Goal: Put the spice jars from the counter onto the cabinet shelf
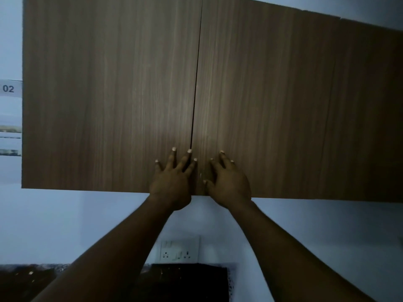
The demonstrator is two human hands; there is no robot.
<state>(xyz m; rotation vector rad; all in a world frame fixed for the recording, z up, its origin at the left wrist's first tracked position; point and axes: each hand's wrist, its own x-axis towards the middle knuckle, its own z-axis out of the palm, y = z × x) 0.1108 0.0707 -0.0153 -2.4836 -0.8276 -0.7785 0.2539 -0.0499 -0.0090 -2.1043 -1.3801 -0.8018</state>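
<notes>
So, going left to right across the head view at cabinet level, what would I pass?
"02" paper label → left cabinet door → left grip, flat on that door → right grip → right cabinet door.

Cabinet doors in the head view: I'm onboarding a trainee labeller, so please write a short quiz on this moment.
1. True or false: the left hand and the right hand each grip a spice jar.
2. The two cabinet doors are: A) swung wide open; B) shut or nearly so, with a thin seam between them; C) taken off.
3. Fill the blank: the wall socket sits ____ the cabinet.
Key: 1 false, since both hands press on the doors and hold nothing; 2 B; 3 below.
</notes>
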